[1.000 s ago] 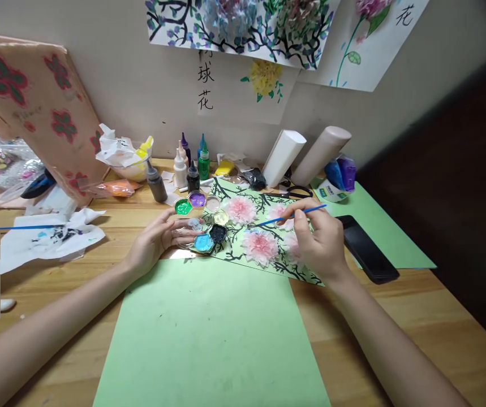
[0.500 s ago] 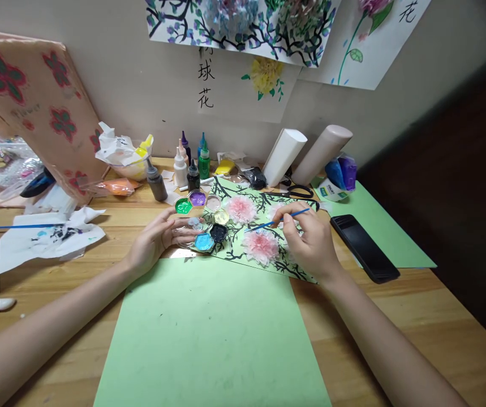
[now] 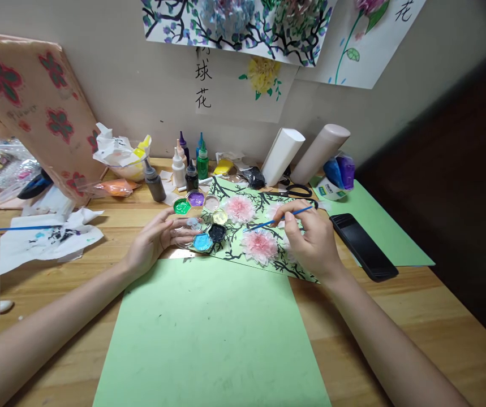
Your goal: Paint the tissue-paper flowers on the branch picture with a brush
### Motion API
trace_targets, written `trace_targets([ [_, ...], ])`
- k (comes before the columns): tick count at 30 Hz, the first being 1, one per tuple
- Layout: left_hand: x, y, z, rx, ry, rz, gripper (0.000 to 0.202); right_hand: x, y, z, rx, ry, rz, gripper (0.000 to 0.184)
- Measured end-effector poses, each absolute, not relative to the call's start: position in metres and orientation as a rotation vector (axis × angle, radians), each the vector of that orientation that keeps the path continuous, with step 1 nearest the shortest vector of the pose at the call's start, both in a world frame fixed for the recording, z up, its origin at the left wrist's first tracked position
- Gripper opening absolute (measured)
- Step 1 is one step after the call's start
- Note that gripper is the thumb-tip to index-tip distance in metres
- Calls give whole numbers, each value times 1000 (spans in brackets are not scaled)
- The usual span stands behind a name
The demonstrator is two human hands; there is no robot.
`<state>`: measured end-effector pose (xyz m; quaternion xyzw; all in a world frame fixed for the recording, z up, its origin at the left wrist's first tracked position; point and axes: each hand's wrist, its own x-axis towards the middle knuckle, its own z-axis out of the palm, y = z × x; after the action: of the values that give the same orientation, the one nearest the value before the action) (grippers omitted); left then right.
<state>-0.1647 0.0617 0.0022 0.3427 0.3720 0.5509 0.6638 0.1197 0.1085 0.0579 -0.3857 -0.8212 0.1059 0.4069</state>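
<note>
My left hand point(image 3: 153, 240) grips the left edge of a clear paint palette point(image 3: 203, 229), whose round wells hold green, purple, pale, black and light blue paint. Between the fingers of my right hand point(image 3: 308, 240) is a thin blue paintbrush point(image 3: 291, 214), its tip pointing left over the picture. That picture point(image 3: 233, 246) is a green sheet with black painted branches and fluffy pink paper flowers point(image 3: 259, 245). The palette overlaps the picture's left end, and my right hand partly covers the flowers on the right. Whether the brush tip touches the sheet, I cannot tell.
A plain green sheet point(image 3: 209, 333) lies in front of me. Several paint bottles point(image 3: 202, 164) stand behind the palette. Right of the picture rest a black phone point(image 3: 364, 247) and scissors point(image 3: 300, 191). A stained tissue point(image 3: 56, 237) with another brush lies left.
The whole view has shifted very slightly. Both hands keep their hold on the palette and the paintbrush, and the brush has hardly moved.
</note>
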Motion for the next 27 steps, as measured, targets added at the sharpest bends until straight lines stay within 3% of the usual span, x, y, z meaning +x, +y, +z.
trace_targets([
  [8, -165, 62, 2, 769, 829, 1243, 23, 118, 98, 69, -976, -1997, 297, 22],
  [17, -162, 63, 7, 817, 889, 1207, 21, 98, 72, 66, -746, -2170, 617, 20],
  [27, -163, 62, 6, 813, 878, 1200, 22, 109, 77, 73, -835, -2032, 478, 20],
])
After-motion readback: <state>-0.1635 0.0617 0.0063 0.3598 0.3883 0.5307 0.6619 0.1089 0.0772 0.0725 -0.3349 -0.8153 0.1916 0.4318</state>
